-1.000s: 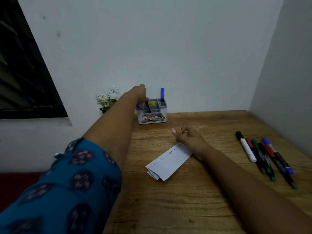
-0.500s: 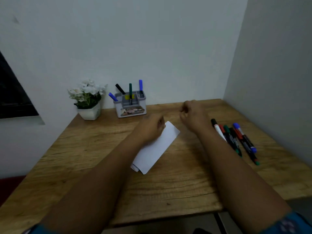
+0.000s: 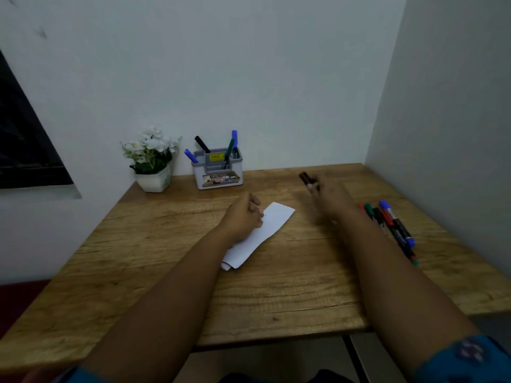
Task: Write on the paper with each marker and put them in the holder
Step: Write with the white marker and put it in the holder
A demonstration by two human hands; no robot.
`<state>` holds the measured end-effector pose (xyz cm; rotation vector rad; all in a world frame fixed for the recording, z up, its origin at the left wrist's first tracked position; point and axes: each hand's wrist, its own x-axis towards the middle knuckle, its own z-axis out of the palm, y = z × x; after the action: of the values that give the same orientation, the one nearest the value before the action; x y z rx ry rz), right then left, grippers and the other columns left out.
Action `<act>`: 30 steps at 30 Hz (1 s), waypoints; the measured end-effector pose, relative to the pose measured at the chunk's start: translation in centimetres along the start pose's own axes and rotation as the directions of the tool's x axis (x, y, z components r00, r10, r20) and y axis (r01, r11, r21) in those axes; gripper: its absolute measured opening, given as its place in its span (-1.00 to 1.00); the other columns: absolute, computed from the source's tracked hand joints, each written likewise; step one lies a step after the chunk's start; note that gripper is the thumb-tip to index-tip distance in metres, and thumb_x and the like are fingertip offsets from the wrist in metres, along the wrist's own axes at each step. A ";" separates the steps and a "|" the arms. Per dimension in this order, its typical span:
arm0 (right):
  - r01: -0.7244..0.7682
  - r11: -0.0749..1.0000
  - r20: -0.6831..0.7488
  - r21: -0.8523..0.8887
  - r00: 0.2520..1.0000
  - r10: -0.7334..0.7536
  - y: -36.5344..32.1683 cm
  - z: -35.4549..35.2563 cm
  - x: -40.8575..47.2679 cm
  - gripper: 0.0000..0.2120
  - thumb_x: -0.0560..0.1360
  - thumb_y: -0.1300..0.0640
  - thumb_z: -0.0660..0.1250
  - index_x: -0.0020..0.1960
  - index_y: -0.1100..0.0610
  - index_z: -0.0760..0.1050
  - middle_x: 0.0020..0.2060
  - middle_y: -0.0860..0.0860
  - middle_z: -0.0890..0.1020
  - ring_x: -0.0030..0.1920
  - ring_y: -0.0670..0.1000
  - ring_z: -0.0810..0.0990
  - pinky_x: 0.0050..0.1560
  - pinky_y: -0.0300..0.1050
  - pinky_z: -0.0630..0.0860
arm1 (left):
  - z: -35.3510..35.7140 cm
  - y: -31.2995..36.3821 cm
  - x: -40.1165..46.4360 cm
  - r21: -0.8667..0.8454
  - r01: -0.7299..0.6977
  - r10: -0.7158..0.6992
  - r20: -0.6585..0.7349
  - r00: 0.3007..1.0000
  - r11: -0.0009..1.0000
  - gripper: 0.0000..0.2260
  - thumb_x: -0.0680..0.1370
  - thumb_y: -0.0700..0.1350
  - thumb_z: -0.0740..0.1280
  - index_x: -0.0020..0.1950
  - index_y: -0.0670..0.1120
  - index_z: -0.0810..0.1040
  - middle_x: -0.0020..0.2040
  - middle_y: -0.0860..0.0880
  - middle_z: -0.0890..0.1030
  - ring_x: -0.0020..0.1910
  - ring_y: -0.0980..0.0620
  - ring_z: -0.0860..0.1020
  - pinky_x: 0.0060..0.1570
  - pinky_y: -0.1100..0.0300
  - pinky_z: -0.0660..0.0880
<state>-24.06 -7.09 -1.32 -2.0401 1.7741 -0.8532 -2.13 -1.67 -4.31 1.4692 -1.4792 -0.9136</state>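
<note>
- Since half a second ago the black-capped marker (image 3: 305,177) has left the row on the right and is now up in the right hand (image 3: 327,196); the view has also widened a little, and the left hand has hardly shifted.
- The right hand is blurred with motion, fingers curled round the marker's body, the dark cap sticking out towards the far left. It hangs above the table (image 3: 290,286), far of and to the right of the paper, likely on its way over to write.
- The left hand (image 3: 243,214) rests on the folded paper (image 3: 272,221) with fingers loosely curled, gripping nothing; I judge it is there to pin the sheet so it does not slide under the tip.
- The paper lies slantwise just left of the right hand, its far corner nearest the raised marker.
- Right of the right forearm lie the remaining markers (image 3: 392,223), side by side, within easy reach for the next turns.
- At the far edge against the wall stands the holder (image 3: 219,175), with four markers upright or leaning in it; a pot of white flowers (image 3: 150,158) sits just to its left.
</note>
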 end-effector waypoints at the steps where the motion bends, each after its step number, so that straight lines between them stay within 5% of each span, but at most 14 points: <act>1: 0.102 0.988 0.029 0.118 0.994 -0.106 -1.0 0.3 -0.5 -0.70 0.65 0.00 0.16 0.32 0.08 0.42 -0.04 0.03 0.59 -0.05 0.09 0.60 -0.14 -0.13 0.43 | -0.1 -0.2 0.3 -0.039 0.017 -0.018 -0.024 1.000 0.999 -0.77 0.57 -0.30 0.27 0.21 -0.15 0.38 -0.04 -0.13 0.51 0.02 -0.14 0.57 0.04 -0.02 0.59; 3: 0.285 0.953 0.111 0.098 0.949 -0.295 -2.9 1.2 -1.5 -0.74 0.64 -0.03 0.16 0.28 -0.01 0.43 -0.11 -0.03 0.56 -0.16 -0.01 0.56 -0.26 -0.17 0.37 | -0.1 -0.3 0.6 -0.028 -0.019 0.017 -0.072 0.997 0.999 -0.51 0.55 -0.24 0.34 0.41 -0.05 0.22 0.09 -0.05 0.44 0.08 -0.09 0.55 0.04 -0.13 0.59; 5: 0.438 0.890 0.176 -0.131 0.893 -0.414 -4.3 2.5 -1.8 -0.80 0.62 0.00 0.20 0.18 0.02 0.50 -0.04 0.00 0.59 -0.11 -0.01 0.51 -0.24 -0.15 0.33 | 0.1 -0.1 0.5 0.077 -0.106 0.113 -0.085 0.990 0.991 -0.41 0.56 -0.16 0.36 0.50 0.04 0.14 0.25 0.04 0.29 0.13 0.02 0.47 -0.07 -0.03 0.64; 9: 0.607 0.723 0.160 -0.331 0.791 -0.591 -5.3 3.9 -1.7 -0.83 0.61 0.07 0.18 0.08 0.07 0.51 0.01 0.05 0.63 -0.03 0.07 0.56 -0.16 -0.07 0.38 | 0.1 -0.3 0.4 0.402 -0.331 0.329 0.078 0.941 0.854 -0.76 0.64 -0.16 0.20 0.31 -0.07 0.39 0.24 -0.09 0.40 0.10 -0.06 0.51 -0.04 -0.05 0.58; 14: 0.659 0.634 0.156 -0.404 0.733 -0.662 -4.3 4.2 -1.7 -0.82 0.59 -0.02 0.16 0.08 -0.02 0.51 -0.12 -0.03 0.67 -0.21 0.02 0.55 -0.27 -0.13 0.34 | -0.2 0.1 0.2 0.615 -0.307 0.263 0.163 0.951 0.726 -0.76 0.66 -0.05 0.13 0.26 -0.13 0.37 0.17 -0.17 0.51 0.09 -0.12 0.51 0.06 -0.03 0.46; 21: 0.607 0.655 0.216 -0.450 0.786 -0.579 -4.5 4.3 -1.3 -0.78 0.57 -0.08 0.14 0.08 -0.08 0.52 -0.17 -0.06 0.66 -0.28 -0.04 0.47 -0.31 -0.15 0.30 | 0.1 0.5 0.1 0.679 -0.294 0.229 0.187 0.955 0.673 -0.77 0.65 -0.09 0.11 0.23 -0.16 0.37 0.13 -0.21 0.53 0.04 -0.15 0.52 0.05 -0.09 0.46; 25: 0.557 0.657 0.269 -0.508 0.827 -0.493 -4.7 4.5 -1.2 -0.70 0.57 -0.19 0.09 0.08 -0.10 0.52 -0.15 -0.05 0.66 -0.25 -0.03 0.47 -0.23 -0.11 0.48 | 0.2 0.4 0.0 0.689 -0.281 0.214 0.184 0.959 0.668 -0.80 0.64 -0.10 0.12 0.19 -0.18 0.37 0.09 -0.21 0.54 -0.01 -0.14 0.51 -0.04 -0.04 0.45; 30: 0.230 0.863 0.179 -0.450 0.970 -0.165 -2.2 1.9 0.3 -0.40 0.47 -0.45 0.07 0.22 -0.04 0.53 0.03 0.03 0.64 0.01 0.05 0.57 -0.16 -0.13 0.37 | 0.3 0.4 0.2 0.690 -0.183 0.143 0.115 0.983 0.701 -0.80 0.66 -0.01 0.14 0.05 -0.14 0.36 -0.04 -0.19 0.53 -0.16 -0.06 0.43 -0.23 0.09 0.29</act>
<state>-21.14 -7.29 -1.39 -2.5501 1.8500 -0.3330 -2.54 -1.89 -4.09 1.7956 -2.0992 -0.2597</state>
